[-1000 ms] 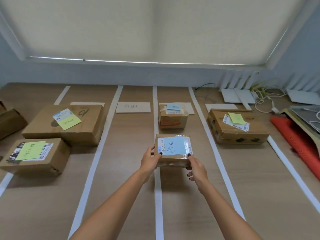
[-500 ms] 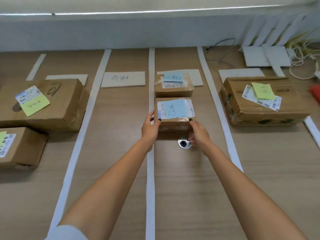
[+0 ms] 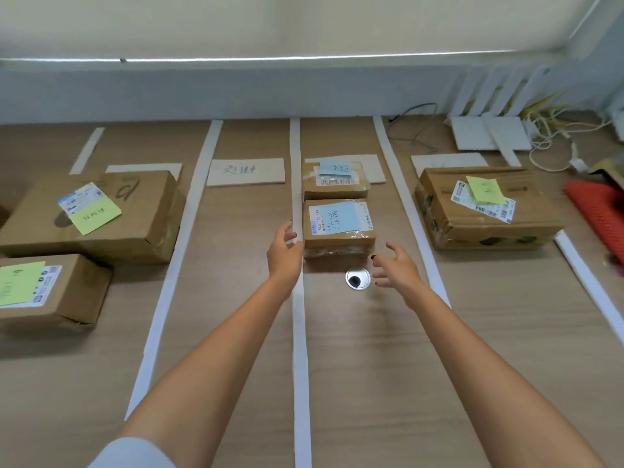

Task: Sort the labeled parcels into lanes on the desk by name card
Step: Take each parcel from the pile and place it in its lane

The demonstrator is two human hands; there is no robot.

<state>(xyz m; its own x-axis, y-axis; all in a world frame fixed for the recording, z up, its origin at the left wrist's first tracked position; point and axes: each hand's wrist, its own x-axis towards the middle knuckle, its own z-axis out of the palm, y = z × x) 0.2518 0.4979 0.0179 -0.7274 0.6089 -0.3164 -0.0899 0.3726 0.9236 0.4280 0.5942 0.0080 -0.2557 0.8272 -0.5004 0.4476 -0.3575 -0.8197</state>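
Observation:
A small cardboard parcel with a blue note point(image 3: 338, 224) lies flat on the desk in the third lane. Directly behind it, touching, sits another small parcel with a blue note point(image 3: 334, 180), partly covering that lane's name card point(image 3: 371, 167). My left hand point(image 3: 284, 254) hovers open at the front parcel's left side, fingers just off it. Off the parcel's front right corner my right hand point(image 3: 395, 267) is open with fingers spread. The second lane holds only its name card point(image 3: 245, 171).
Two boxes with green notes, a big one point(image 3: 101, 217) and a smaller one point(image 3: 47, 288), fill the left lane. A wide box with a green note point(image 3: 486, 207) sits in the right lane. White tape strips point(image 3: 300, 332) divide the lanes. A metal cable grommet point(image 3: 358, 278) lies before the front parcel.
The blue-note parcel was carried forward and set down behind the grommet against the rear parcel. Both hands have let go and drawn back slightly.

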